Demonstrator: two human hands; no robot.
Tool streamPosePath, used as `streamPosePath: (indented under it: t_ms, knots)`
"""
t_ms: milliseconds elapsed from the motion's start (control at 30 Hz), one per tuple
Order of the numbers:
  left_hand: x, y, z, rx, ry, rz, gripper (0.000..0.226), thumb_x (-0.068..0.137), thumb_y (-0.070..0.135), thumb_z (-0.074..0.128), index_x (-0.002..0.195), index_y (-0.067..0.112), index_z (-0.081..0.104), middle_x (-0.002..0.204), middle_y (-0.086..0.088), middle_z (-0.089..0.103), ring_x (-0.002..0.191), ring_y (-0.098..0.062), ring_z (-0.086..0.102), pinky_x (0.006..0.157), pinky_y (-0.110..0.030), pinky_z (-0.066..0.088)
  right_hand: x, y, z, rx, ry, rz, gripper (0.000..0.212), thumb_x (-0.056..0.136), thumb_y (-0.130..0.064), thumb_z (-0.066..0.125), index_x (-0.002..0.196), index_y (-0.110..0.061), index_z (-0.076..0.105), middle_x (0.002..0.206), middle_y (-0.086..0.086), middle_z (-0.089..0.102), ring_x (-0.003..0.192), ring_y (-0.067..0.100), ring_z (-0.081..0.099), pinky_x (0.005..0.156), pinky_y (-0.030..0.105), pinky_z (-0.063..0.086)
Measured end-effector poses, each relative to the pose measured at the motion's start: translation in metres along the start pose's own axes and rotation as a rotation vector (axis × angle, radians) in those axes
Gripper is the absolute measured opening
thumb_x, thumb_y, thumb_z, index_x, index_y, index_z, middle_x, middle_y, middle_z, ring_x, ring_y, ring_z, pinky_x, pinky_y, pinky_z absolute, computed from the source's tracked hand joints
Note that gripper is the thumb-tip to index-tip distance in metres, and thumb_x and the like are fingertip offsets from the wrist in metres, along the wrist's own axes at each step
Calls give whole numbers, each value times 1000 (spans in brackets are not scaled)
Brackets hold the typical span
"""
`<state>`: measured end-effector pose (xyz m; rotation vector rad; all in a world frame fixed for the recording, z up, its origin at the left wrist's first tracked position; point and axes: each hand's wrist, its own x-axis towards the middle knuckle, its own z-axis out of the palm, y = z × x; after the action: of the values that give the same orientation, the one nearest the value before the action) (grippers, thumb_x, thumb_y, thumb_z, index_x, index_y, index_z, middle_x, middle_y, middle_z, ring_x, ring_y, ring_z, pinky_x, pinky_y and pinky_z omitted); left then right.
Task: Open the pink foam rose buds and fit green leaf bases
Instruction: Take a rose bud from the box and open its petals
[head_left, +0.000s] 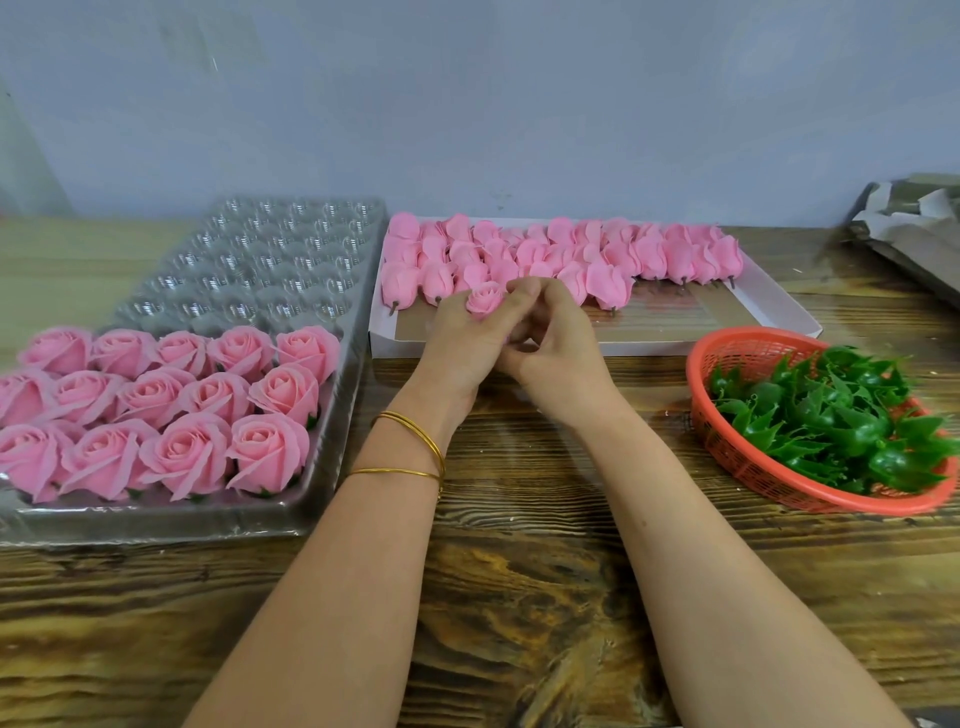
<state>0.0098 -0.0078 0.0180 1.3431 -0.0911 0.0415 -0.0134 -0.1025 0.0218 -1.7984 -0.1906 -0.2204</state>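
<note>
Now the left hand (465, 340) holds one pink rose bud (485, 300), and the right hand (553, 343) pinches its edge, probably to open petals. Green leaf bases (821, 415) sit right of that hand, close to grab.

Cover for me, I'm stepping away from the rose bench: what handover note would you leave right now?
Hands: left hand and right hand both grip one pink rose bud, partly opened; its underside is hidden.
Things: closed buds lie in the white box. Green leaf bases fill the red basket.
Done: three rows of opened roses, green showing beneath some, sit in the clear tray.
Left: finish this bud, fit a base, tray it, then likely repeat for the boxed buds.
</note>
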Motion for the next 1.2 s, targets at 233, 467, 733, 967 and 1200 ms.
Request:
streamPosePath:
  t_ms: [233,467,733,967,1200]
  knots:
    - [0,0,-2,59,23,17,19,86,18,72,67,17,70,65,0,67,64,-11,63,63,-26,54,-1,-2,-1,7,-62,23,39,82,12,65,116,0,50,110,21,66,92,16,62,76,24,51]
    - [-1,2,-1,230,30,66,27,89,24,68,92,-3,71,91,-22,72,86,-28,70,81,-46,58,2,-8,-3,191,148,114,31,67,-26,61,97,-18,62,87,1,64,85,18,61,86,42,56]
    - [-6,2,1,445,-82,208,27,91,23,67,66,34,64,55,20,63,57,9,56,56,-6,40,5,-5,-4,88,171,142,21,85,-19,74,103,-14,63,100,10,68,95,18,66,90,37,56]
    - [-7,1,2,528,-112,187,32,93,25,63,64,38,59,54,26,61,56,13,55,51,-4,37,6,-1,-6,125,137,171,23,83,-16,75,103,-16,63,102,6,67,84,5,65,57,11,49]
    - [-3,2,1,246,143,166,31,92,24,64,62,21,61,55,6,64,56,-6,61,55,-25,52,4,-7,-4,249,118,169,20,68,-18,59,87,-13,63,79,1,63,70,8,60,62,22,51]
